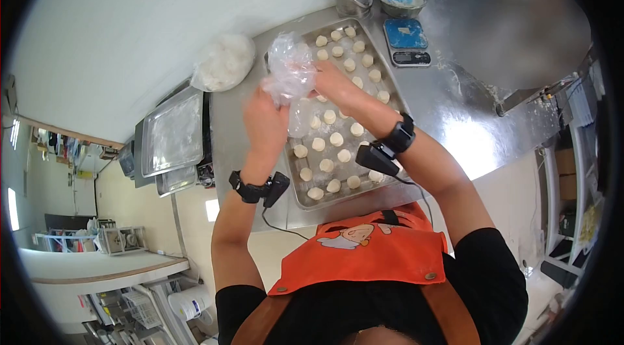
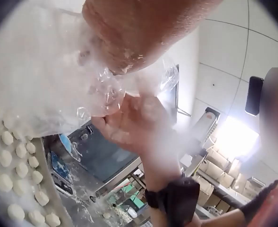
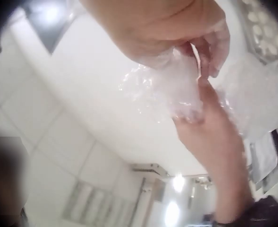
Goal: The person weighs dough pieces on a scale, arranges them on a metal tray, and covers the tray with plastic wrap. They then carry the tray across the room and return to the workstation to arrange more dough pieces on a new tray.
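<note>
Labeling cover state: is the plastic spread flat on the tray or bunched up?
Bunched up: left hand and right hand pinch the plastic as a crumpled wad above the tray.

Left hand, right hand raised together, fingers curled pinching; forearms converging.

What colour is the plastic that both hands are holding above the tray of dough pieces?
Clear and colourless, with crinkles. The plastic film shows best in the head view.
</note>
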Demonstrator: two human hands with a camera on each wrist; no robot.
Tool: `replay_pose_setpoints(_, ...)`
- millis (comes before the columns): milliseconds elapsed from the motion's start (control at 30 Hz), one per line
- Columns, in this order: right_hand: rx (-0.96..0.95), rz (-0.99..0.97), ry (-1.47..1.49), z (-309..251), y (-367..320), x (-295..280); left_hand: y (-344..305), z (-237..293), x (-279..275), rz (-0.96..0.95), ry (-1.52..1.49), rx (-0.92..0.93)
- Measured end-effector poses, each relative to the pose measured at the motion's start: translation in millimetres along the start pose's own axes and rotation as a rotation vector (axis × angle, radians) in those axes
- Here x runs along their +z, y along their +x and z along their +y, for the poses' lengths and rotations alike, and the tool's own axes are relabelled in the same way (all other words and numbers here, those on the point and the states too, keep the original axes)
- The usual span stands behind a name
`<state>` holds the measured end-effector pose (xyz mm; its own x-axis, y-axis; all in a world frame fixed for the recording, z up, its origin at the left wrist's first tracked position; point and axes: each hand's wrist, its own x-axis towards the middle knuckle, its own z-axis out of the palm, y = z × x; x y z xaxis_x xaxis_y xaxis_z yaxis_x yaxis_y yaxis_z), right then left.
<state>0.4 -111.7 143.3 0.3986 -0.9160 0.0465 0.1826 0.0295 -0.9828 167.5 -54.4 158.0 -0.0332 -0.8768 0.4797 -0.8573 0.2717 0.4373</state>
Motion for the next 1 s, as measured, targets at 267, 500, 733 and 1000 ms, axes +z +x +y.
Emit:
replay_pose_setpoints(267,0.069,-0.095,0.047,-1.7,-2.7,-9.8,-19.4,-53.0,-15.9,-0.478,-0.841,-0.237)
replay_pose_setpoints(500,-0.321,-0.157,-0.56,-17.8,0.5,12.6,-7.8,-24.2,-47.7,-0.625,-1.323,-0.564)
replay_pose_setpoints(733,-0.125,-0.171,-1.086,-42.8,15.7,-61.7,0.0,-127.0,-67.2,-0.615,-1.476,-1.012)
replay_pose_setpoints(1000,0.291,-0.257,0.207,-28.9,29.6,-130.6,17.0,-149.8,-38.5,-1.026,-1.234,-0.749)
